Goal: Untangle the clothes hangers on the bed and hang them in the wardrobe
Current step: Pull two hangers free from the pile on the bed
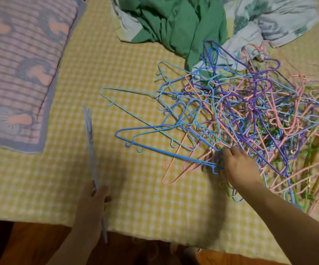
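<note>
Right hand (239, 165) is in at the near edge of the hanger pile (250, 119), fingers curled down around the end of a dark blue hanger (154, 148), knuckles up, forearm stretching in from the lower right corner. That blue hanger lies flat, its long bar running out of the pile's left side with small hooks hanging off the bar. Left hand (93, 205) sits well left of the pile, near the mattress edge, wrapped around a pale lavender hanger bundle (91, 146) seen edge-on; it stands as a thin line rising from the fist toward the pillow. How many hangers are in that fist, I cannot tell.

Now the pile itself: a dense knot of thin wire hangers in purple, pink, blue, teal and green, all on the yellow checked bedsheet (135, 197). A light teal hanger (128, 92) pokes out of the pile's left side, above the dark blue one, and a pink hanger (174, 169) slides out beneath it toward the near edge. Behind the pile, touching its far side, lies a crumpled green cloth (174, 22) on a floral quilt (269, 22). Far left of the pile lies a striped pillow (21, 64) in pink and grey.
</note>
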### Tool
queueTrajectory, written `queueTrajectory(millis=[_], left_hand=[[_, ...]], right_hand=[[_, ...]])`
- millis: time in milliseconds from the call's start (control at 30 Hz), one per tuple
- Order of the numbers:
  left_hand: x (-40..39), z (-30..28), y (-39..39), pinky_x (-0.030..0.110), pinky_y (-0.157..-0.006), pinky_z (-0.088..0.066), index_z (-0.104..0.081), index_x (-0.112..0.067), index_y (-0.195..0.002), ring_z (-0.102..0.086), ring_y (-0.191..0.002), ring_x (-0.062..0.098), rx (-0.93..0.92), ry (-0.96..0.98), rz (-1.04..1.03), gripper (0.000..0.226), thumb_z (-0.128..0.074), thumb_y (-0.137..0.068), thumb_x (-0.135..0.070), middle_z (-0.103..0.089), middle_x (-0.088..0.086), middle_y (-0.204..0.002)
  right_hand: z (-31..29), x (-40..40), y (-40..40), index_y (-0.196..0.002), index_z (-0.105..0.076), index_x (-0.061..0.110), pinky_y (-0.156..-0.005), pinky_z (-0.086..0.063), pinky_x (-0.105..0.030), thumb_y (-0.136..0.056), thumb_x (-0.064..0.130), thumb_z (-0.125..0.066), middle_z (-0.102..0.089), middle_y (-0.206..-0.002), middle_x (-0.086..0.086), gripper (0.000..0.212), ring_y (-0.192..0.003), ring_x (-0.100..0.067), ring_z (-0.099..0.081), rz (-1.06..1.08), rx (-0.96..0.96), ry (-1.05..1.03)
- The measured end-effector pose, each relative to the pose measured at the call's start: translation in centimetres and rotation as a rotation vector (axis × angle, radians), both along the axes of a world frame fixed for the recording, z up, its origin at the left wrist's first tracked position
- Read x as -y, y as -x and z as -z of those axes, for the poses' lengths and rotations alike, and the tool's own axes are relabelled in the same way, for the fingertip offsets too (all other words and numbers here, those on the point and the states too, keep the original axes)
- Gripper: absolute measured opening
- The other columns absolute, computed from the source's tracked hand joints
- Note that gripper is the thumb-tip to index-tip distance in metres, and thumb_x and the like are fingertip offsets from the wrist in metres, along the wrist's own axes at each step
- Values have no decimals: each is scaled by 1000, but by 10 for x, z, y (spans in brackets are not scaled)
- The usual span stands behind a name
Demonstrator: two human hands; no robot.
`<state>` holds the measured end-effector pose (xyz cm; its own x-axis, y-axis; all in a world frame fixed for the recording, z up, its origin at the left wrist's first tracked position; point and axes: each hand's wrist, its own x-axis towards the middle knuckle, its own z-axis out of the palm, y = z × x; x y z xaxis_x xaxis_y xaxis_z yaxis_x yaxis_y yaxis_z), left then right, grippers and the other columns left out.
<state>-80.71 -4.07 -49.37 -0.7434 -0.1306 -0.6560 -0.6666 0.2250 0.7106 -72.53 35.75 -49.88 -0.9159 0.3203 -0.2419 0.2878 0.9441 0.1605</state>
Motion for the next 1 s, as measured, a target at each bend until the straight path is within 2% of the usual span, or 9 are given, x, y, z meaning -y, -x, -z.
queueTrajectory(millis=[167,300,433,533,600,667,800,900,1000], left_hand=[[-5,9,1,33,-67,-40,-64,-23,-113,-62,-76,21,30,-9,-17,27,-61,-87,-26,-64,0,-86],[-5,15,4,36,-68,-41,-58,-26,-126,-63,-85,24,71,6,17,60,-61,-69,-45,-67,0,-87],[-6,17,5,36,-68,-40,-59,-25,-126,-61,-84,24,68,-1,-5,45,-63,-83,-36,-66,0,-86],[-7,11,6,38,-70,-42,-65,-29,-112,-66,-84,23,70,32,1,41,-61,-73,-42,-68,1,-88],[-9,0,5,34,-65,-41,-66,-27,-100,-67,-82,22,30,39,-10,29,-59,-74,-38,-67,3,-89],[-12,-14,3,30,-59,-39,-64,-22,-104,-66,-81,23,1,49,-36,19,-57,-86,-26,-65,3,-87],[-14,-64,-6,34,-68,-41,-51,-20,-137,-66,-88,24,18,91,-66,53,-60,-85,-18,-68,0,-88],[-25,-119,-21,31,-69,-42,-48,-22,-141,-62,-83,22,-49,52,-63,58,-61,-86,-8,-66,11,-103],[-39,-181,-38,25,-58,-41,-49,-21,-142,-52,-66,14,-112,-1,-12,63,-63,-85,1,-60,4,-87]], right_hand=[[6,-9,-9,-101,-56,5,-72,-36,-46,-82,20,-49,-51,-97,-20,25,-90,-39,-48,108,-170,-64],[15,-24,-14,-104,-55,-2,-72,-43,-50,-76,0,-65,-48,-101,-25,30,-90,-43,-49,251,-106,-27],[14,-40,-11,-96,-54,0,-70,-44,-49,-78,-2,-67,-53,-94,-25,22,-88,-42,-50,211,-146,55],[5,-43,-10,-88,-57,7,-62,-43,-43,-74,4,-71,-58,-83,-20,20,-80,-41,-56,126,-135,122],[-5,-37,-12,-80,-56,12,-58,-38,-39,-86,12,-65,-61,-77,-20,11,-74,-42,-59,229,-159,242],[-15,-33,-19,-71,-47,20,-59,-36,-37,-96,20,-57,-59,-69,-13,27,-71,-38,-60,359,-191,449],[-65,-23,-40,-70,-56,18,-63,-42,-37,-100,15,-53,-60,-67,-6,30,-67,-27,-57,536,-295,894],[-121,-6,-54,-82,-67,9,-63,-50,-30,-101,13,-52,-69,-82,-12,24,-76,-24,-64,705,-416,1158],[-186,19,-73,-93,-69,9,-69,-51,-24,-101,15,-53,-68,-96,-11,19,-89,-22,-69,897,-521,1438]])
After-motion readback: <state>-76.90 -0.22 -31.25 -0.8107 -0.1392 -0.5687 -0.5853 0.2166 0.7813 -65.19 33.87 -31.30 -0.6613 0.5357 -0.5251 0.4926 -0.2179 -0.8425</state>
